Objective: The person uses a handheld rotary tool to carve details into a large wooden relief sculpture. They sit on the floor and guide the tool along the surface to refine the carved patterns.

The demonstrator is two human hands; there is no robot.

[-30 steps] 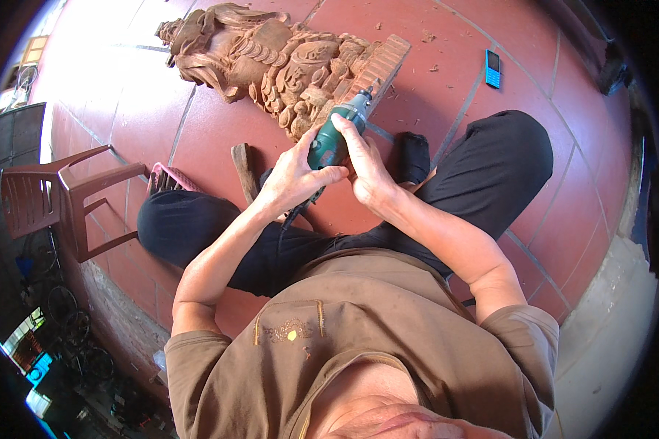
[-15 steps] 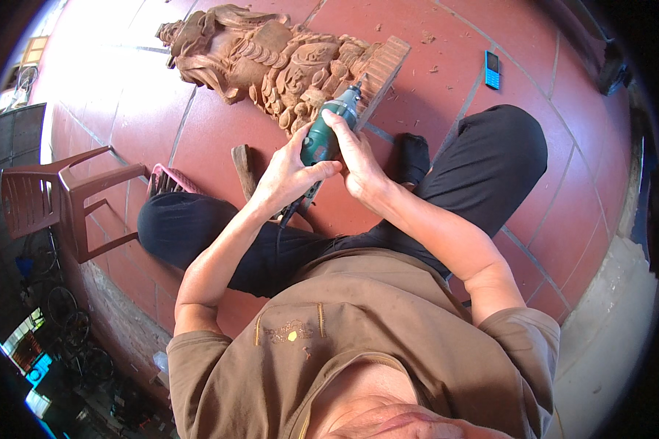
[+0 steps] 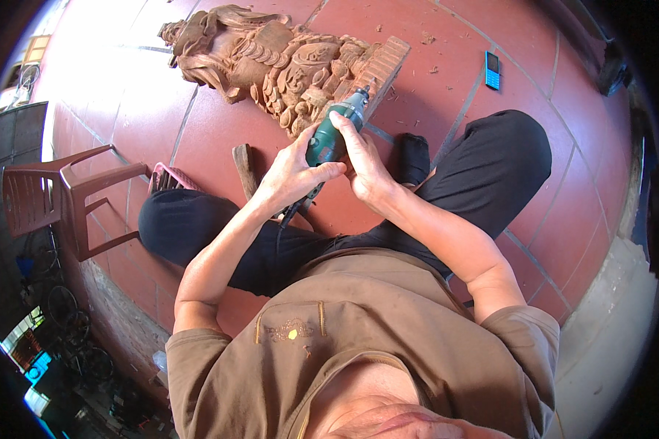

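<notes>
A green rotary tool (image 3: 326,143) with a grey nose is held between my two hands, its tip pointing away from me. My left hand (image 3: 291,172) grips its left side and rear, the thumb lying across the back. My right hand (image 3: 366,167) closes on it from the right, its thumb on top near the nose. A black cord trails from the rear toward my lap. Ahead lies a carved brown wooden statue (image 3: 271,62) on its back, its ridged base to the right. The tool's tip is at that base; contact cannot be made out.
Wood shavings (image 3: 427,36) lie on the red tiled floor (image 3: 454,29). A blue phone (image 3: 493,70) is at the right. To the left stand a brown plastic chair (image 3: 73,190), a pink basket (image 3: 170,177) and a piece of wood (image 3: 243,170). My bent legs frame the work.
The rotary tool and both hands have shifted slightly to the right along the statue's base. My grip looks the same, and the statue has hardly moved.
</notes>
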